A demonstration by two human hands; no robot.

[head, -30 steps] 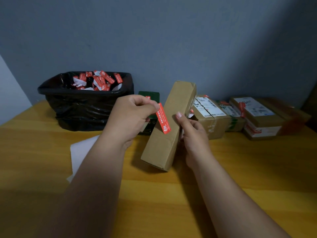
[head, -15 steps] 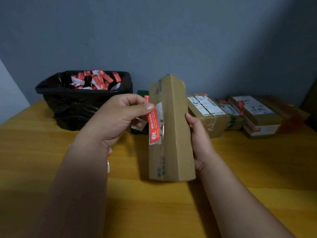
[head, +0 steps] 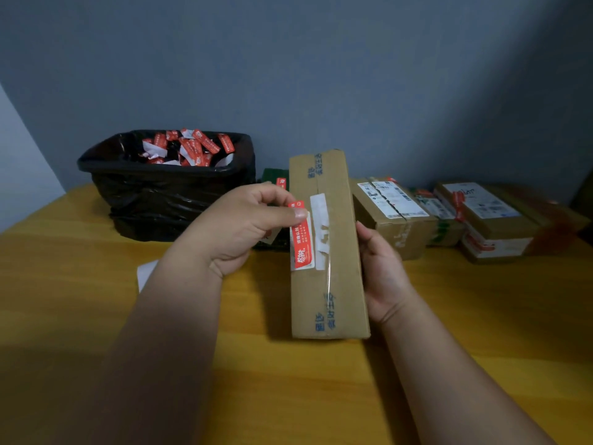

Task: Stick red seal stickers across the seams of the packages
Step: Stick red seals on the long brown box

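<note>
A long brown cardboard package (head: pixel 333 284) stands on end on the wooden table, its taped seam facing me. My right hand (head: pixel 382 268) grips its right edge and holds it upright. My left hand (head: pixel 237 226) pinches the top of a red seal sticker (head: pixel 301 240) between thumb and forefinger. The sticker hangs over the package's left part, beside a white torn label (head: pixel 321 232) on the seam. Whether the sticker touches the cardboard is unclear.
A black-lined bin (head: pixel 167 191) full of red sticker scraps stands at the back left. A green box (head: pixel 272 178) sits behind my left hand. Several sealed packages (head: pixel 394 216) line the back right. A white sheet (head: pixel 146 274) lies under my left forearm.
The package turned from a slant to upright with its seam side towards me. My left hand brought the sticker in against its left part.
</note>
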